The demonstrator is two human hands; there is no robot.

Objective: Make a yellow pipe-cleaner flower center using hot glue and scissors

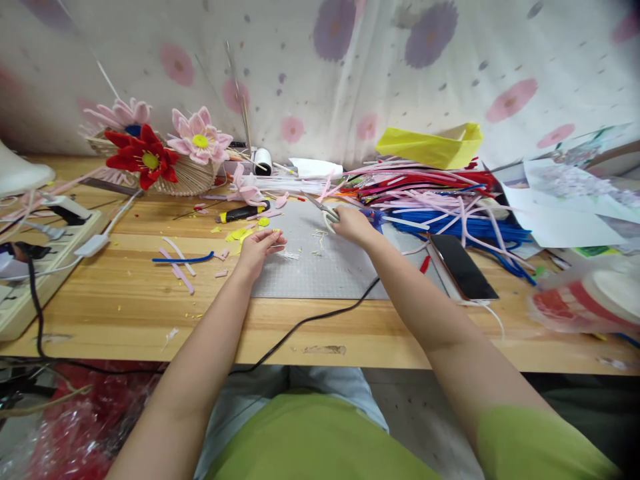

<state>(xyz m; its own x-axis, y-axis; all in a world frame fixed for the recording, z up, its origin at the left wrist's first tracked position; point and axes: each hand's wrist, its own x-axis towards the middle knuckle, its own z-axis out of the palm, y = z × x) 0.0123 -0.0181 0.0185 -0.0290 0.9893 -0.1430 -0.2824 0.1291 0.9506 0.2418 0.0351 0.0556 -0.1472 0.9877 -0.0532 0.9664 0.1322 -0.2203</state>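
Observation:
My right hand is wrapped round the pale handles of a pair of scissors, whose blades point up and to the left over the grey cutting mat. On the mat's left side my left hand is closed in a pinch. Tiny yellow specks show at its fingertips, too small to name. White thread-like bits lie just beside those fingers, and pale yellow scraps lie between the two hands. Behind my left hand are yellow cut pieces and a black and yellow utility knife.
Red and pink fuzzy flowers stand back left. Bundled pipe cleaners fill the back right, near a phone and a bagged cup. A power strip sits left; a black cable crosses the front.

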